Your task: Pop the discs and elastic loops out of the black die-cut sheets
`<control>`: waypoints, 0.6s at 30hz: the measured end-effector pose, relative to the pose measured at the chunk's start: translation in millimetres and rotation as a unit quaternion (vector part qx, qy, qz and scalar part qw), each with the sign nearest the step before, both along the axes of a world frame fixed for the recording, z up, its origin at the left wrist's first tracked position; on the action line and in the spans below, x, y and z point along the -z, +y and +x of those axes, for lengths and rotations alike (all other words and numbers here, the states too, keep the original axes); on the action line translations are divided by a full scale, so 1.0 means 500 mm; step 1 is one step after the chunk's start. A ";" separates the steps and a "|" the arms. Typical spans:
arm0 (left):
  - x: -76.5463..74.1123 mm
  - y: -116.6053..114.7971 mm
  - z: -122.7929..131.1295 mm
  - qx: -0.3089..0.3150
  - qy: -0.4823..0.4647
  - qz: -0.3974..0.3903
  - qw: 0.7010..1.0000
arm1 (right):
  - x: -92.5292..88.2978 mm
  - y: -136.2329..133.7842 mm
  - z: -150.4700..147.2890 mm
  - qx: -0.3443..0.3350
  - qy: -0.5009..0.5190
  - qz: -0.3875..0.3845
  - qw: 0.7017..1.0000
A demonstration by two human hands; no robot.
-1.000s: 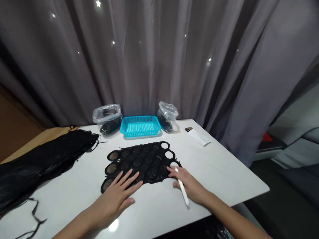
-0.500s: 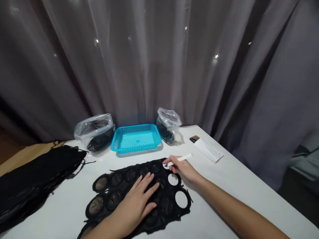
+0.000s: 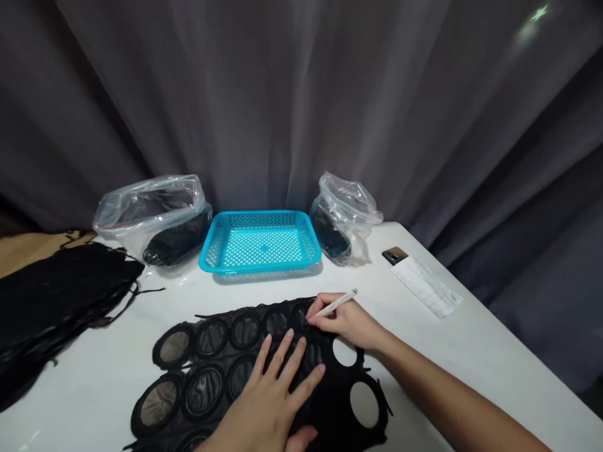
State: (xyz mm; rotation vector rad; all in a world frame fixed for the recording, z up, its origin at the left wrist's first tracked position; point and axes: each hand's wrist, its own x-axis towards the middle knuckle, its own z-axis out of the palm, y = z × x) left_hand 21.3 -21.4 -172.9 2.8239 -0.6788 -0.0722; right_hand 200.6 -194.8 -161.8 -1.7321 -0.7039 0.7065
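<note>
A black fabric sheet (image 3: 336, 398) patterned with rows of dark-rimmed circles lies on the white table. Some circles are covered with sheer mesh, while those along its right edge are open holes showing the table. Flat on the middle of the sheet rests my left hand (image 3: 271, 395), its fingers spread. My right hand (image 3: 348, 320) grips a slim white pen-shaped tool (image 3: 336, 303) like a pen. The dark lower end of this tool meets a circle near the sheet's far edge; the fingers partly hide the tip, so its exact kind is unclear.
A blue plastic basket (image 3: 264, 270) stands at the back between a left clear plastic bag (image 3: 141, 204) and a right clear plastic bag (image 3: 351, 198), both holding black pieces. Black fabric layers (image 3: 61, 295) are piled left. A phone (image 3: 393, 255) lies partly under white paper (image 3: 426, 285).
My right hand has shifted with the tool from the far-right hole to the circle left of it. My left hand stays flat on the fabric. The view has come closer to the table.
</note>
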 end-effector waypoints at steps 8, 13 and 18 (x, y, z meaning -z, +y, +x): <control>-0.021 -0.009 -0.007 -0.006 0.001 0.010 1.000 | -0.006 0.000 0.001 -0.014 -0.015 -0.024 0.999; -0.032 -0.013 -0.003 -0.012 0.014 0.017 1.000 | -0.011 0.001 0.003 -0.024 -0.029 -0.037 0.999; -0.032 -0.012 -0.004 -0.014 0.012 0.010 1.000 | -0.014 -0.001 -0.001 -0.017 -0.024 -0.026 0.999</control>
